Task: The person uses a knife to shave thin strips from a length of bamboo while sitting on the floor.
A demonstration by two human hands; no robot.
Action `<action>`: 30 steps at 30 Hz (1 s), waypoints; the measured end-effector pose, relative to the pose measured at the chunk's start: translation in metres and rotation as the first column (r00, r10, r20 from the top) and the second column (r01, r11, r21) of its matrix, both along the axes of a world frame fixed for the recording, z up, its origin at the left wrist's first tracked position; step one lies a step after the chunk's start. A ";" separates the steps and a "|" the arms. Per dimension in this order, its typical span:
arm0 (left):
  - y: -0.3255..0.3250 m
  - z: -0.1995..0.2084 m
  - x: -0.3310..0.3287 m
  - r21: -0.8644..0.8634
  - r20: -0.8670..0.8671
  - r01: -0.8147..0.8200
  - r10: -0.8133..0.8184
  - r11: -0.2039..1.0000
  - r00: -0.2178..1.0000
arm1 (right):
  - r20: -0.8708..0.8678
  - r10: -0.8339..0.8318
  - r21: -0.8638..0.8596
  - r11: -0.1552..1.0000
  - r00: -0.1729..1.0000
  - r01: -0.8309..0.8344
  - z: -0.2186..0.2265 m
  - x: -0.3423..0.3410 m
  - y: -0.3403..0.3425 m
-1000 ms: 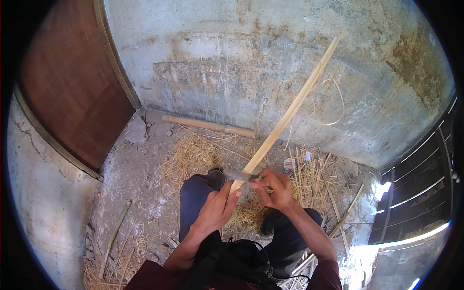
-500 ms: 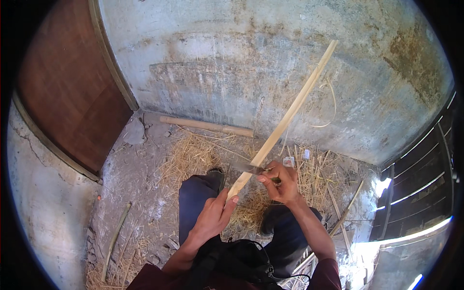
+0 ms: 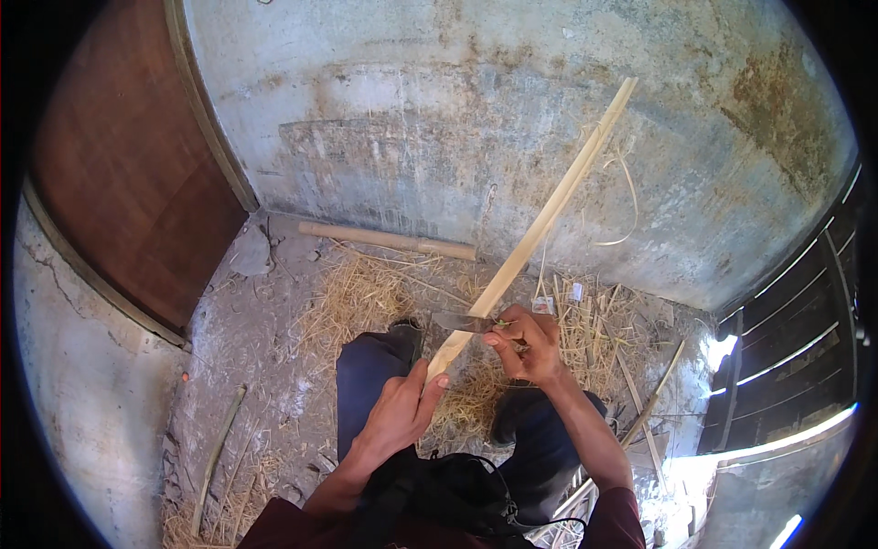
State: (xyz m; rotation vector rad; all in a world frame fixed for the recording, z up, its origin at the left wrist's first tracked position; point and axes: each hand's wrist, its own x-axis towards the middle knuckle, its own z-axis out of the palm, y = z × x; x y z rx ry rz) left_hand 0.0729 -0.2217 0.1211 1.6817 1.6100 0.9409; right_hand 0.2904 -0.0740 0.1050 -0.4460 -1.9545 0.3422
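My left hand point(image 3: 401, 409) is closed around the near end of a long, pale split bamboo strip point(image 3: 540, 224). The strip slants up and away to the right, its far end in front of the wall. In my right hand point(image 3: 528, 343) is a knife point(image 3: 465, 322), its handle mostly covered by my fingers. The blade lies across the strip a little beyond my left hand, its tip pointing left. A thin curled shaving point(image 3: 631, 206) hangs beside the strip's far part.
Heaps of shavings point(image 3: 357, 297) cover the floor around my legs. A bamboo pole point(image 3: 389, 240) lies along the base of the stained wall point(image 3: 393, 110). At left are a brown door point(image 3: 128, 156) and a greenish stick point(image 3: 218, 457). More sticks point(image 3: 654, 398) lie at right near a slatted dark panel point(image 3: 786, 339).
The knife blade has turned slightly, so more of its flat shows across the strip. My right hand has shifted very little, and my left hand keeps its hold.
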 end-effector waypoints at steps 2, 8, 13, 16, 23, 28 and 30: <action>0.001 0.004 0.000 -0.017 0.007 0.007 -0.007 1.000 1.000 | 0.000 -0.009 0.075 0.997 1.000 0.009 0.000 0.000 0.002; 0.001 -0.002 -0.004 0.018 0.037 0.040 -0.041 0.999 0.998 | -0.066 -0.040 0.150 0.987 0.997 0.049 0.007 0.008 0.015; -0.004 -0.003 -0.011 0.051 0.015 0.035 -0.036 0.998 0.999 | -0.060 -0.138 0.060 0.988 0.989 0.142 0.013 0.009 0.014; -0.004 -0.003 -0.011 0.106 -0.016 0.035 -0.034 0.994 0.999 | -0.056 -0.142 0.067 0.987 0.988 0.145 0.011 0.010 0.012; -0.017 -0.004 -0.016 -0.087 0.013 0.038 -0.037 0.995 0.999 | -0.223 -0.427 -0.104 0.904 0.877 0.414 0.025 0.040 0.041; -0.020 -0.010 -0.022 -0.105 0.003 0.067 -0.067 0.992 0.998 | -0.212 -0.427 -0.012 0.901 0.879 0.434 0.011 0.052 0.054; -0.025 -0.011 -0.022 -0.129 -0.020 0.074 -0.077 0.989 0.997 | -0.307 -0.441 -0.107 0.896 0.843 0.430 0.012 0.062 0.064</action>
